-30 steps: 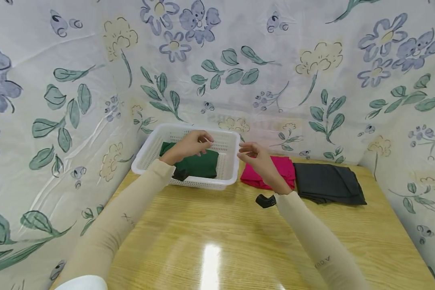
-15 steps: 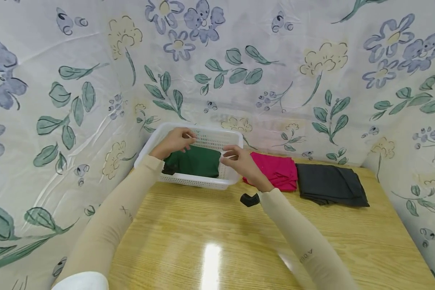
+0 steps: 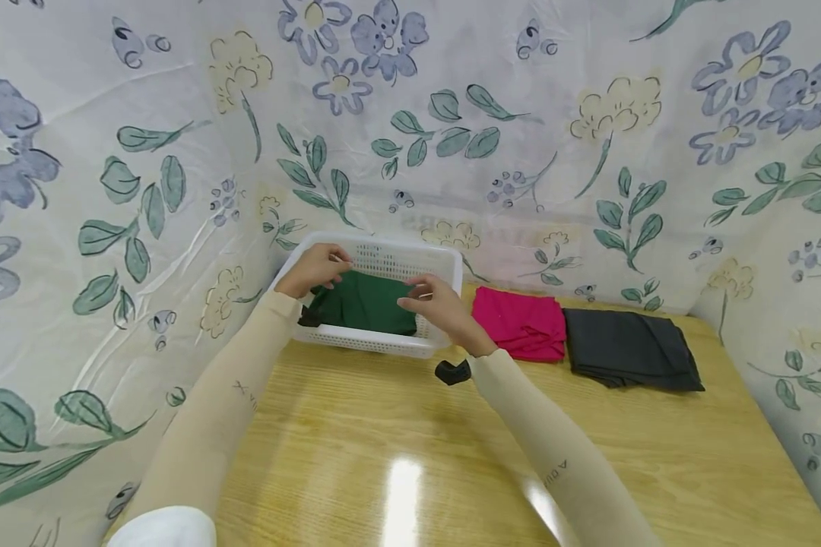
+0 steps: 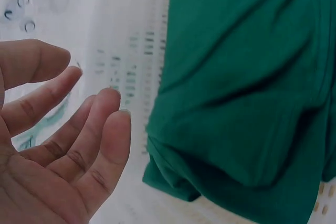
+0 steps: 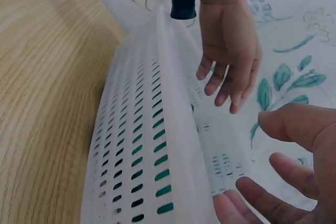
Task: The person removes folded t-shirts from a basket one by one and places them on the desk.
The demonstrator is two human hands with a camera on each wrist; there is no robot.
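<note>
A folded dark green cloth (image 3: 376, 302) lies inside a white perforated plastic basket (image 3: 410, 348). Over the basket's left part hovers my left hand (image 3: 315, 269), its fingers loosely bent and holding nothing. The left wrist view shows that hand (image 4: 68, 129) apart from the green cloth (image 4: 241, 77). My right hand (image 3: 441, 308) is above the basket's right side, fingers relaxed with nothing between them. In the right wrist view, the right hand (image 5: 294, 177) is beside the basket's rim (image 5: 176, 103), and the left hand (image 5: 231, 51) hangs farther off.
A folded pink cloth (image 3: 520, 323) lies on the wooden table (image 3: 356, 425) right of the basket. Beside it is a folded black cloth (image 3: 629, 348). Floral fabric (image 3: 506, 152) hangs behind the table and at both sides.
My right hand has moved left from beside the pink cloth to over the basket. My left hand has shifted left above the green cloth. The cloths have stayed in place.
</note>
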